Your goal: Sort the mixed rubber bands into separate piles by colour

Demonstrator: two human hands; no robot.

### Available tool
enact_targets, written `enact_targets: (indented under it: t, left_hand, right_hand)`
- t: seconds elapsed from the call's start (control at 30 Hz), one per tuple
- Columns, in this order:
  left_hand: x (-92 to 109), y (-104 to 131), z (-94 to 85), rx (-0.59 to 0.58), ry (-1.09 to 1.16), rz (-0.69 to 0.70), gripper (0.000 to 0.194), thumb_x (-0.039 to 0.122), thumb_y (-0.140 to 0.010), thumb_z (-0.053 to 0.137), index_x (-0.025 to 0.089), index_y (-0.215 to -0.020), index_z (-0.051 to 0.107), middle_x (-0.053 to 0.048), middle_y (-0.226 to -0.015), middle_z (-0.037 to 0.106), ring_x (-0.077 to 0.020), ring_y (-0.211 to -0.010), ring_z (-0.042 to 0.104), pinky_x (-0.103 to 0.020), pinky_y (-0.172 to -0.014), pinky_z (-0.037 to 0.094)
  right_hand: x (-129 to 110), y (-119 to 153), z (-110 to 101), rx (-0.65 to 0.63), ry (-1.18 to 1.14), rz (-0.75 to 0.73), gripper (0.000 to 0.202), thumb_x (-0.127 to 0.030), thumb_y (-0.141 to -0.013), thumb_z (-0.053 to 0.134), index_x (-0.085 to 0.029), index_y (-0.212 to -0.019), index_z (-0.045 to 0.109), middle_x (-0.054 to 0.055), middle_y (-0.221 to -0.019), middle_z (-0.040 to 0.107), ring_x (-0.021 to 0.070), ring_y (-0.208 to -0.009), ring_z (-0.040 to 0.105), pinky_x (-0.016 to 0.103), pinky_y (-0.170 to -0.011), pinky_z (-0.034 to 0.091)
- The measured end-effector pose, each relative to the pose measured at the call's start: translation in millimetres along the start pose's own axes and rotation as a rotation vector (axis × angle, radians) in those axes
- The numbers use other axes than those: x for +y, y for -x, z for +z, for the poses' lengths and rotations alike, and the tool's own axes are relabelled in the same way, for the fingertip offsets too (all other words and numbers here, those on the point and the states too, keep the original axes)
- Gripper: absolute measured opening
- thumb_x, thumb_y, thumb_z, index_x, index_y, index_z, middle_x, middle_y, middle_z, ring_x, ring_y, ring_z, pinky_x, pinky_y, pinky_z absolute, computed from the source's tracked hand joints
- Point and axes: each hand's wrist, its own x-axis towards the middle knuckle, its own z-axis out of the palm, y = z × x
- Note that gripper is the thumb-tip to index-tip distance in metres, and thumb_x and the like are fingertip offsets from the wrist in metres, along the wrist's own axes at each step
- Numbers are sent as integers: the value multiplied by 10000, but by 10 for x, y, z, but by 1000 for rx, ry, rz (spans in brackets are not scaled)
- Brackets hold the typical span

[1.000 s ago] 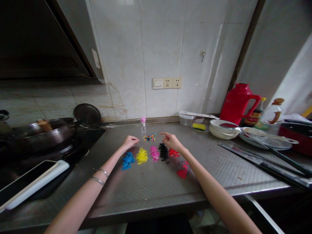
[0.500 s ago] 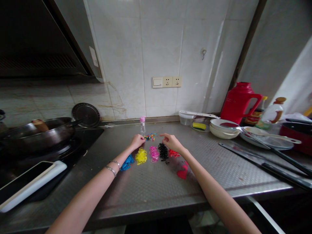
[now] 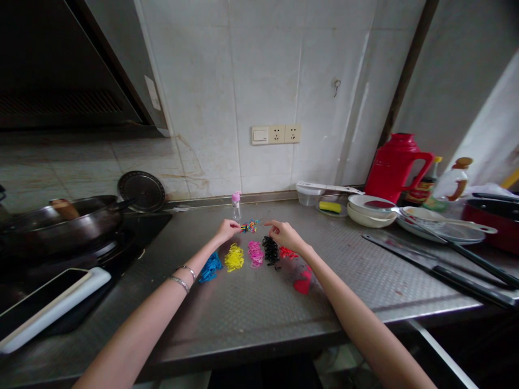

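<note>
Small loose rubber bands lie on the metal counter in separate colour piles: blue (image 3: 210,268), yellow (image 3: 234,257), pink (image 3: 255,254), black (image 3: 270,250) and red (image 3: 288,252). Behind them is a multicoloured heap of rubber bands (image 3: 250,226). My left hand (image 3: 228,230) is closed in a pinch at the left edge of this heap; what sits between its fingertips is too small to make out. Over the black and red piles hovers my right hand (image 3: 285,235), its index finger stretched toward the heap and its thumb apart, nothing visible between them.
A small pink-capped bottle (image 3: 236,205) stands behind the heap. Clear plastic with red print (image 3: 302,282) lies under my right forearm. Bowls (image 3: 371,216), a long knife (image 3: 399,251) and a red thermos (image 3: 395,170) are at right; a pan (image 3: 89,227) and phone (image 3: 44,300) at left.
My left hand has shifted slightly, its fingertips drawn nearer the multicoloured heap's edge. The right hand stays almost in place. The whole view has moved a little.
</note>
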Motion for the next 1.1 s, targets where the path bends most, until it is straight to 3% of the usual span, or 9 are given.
enact_targets:
  t: [0.17,0.37,0.47,0.63,0.77,0.97,1.1]
  left_hand:
    - [86,224,-178,-120,6,70,196,254,-610,601,100,-706,676,-68,-693,659,-149,-655,561,-238,-624,412]
    - [71,482,-346,-398,-66,119,216,263,-614,579,102,-721,676,-55,-690,658,-137,-625,557,-214,-590,404]
    - [53,535,-374,-436,-52,104,249,285,-616,582,93,-744,676,-64,-716,662,-143,-640,562,-217,-598,408]
    - [44,579,-395,-418,41,74,268,318,-623,600,108,-771,678,-64,-744,665,-150,-684,574,-226,-638,422]
    - [25,602,-422,-390,96,48,272,300,-622,609,124,-821,671,-51,-758,659,-136,-681,571,-219,-638,422]
    - [18,611,-464,-208,64,37,260,269,-627,595,103,-816,660,-22,-625,613,-118,-603,533,-209,-570,393]
    - [-2,600,-450,-125,96,20,257,255,-642,578,104,-837,653,-43,-701,641,-128,-647,550,-219,-602,405]
  right_hand:
    - [22,7,-2,1,11,-2,364,-181,-722,443,-221,-1054,587,9,-737,626,97,-615,525,177,-585,383]
    - [21,-3,11,16,21,-7,348,-177,-720,438,-221,-1022,606,8,-717,627,97,-614,526,176,-582,383]
    - [30,0,-10,13,12,3,342,-184,-719,443,-210,-1015,612,13,-731,634,96,-611,529,173,-574,383]
    - [57,-7,-29,0,41,38,309,-211,-728,445,-208,-968,639,23,-786,655,119,-682,560,194,-624,405]
    - [43,-88,10,-94,153,69,259,-226,-712,485,-242,-899,664,16,-859,663,142,-767,582,210,-673,413]
    - [-6,-339,123,-193,277,129,263,-219,-703,501,-267,-907,660,17,-913,656,173,-843,586,230,-681,424]
    - [-33,-460,259,-218,287,187,285,-220,-718,478,-265,-940,651,37,-931,653,189,-857,591,244,-674,430]
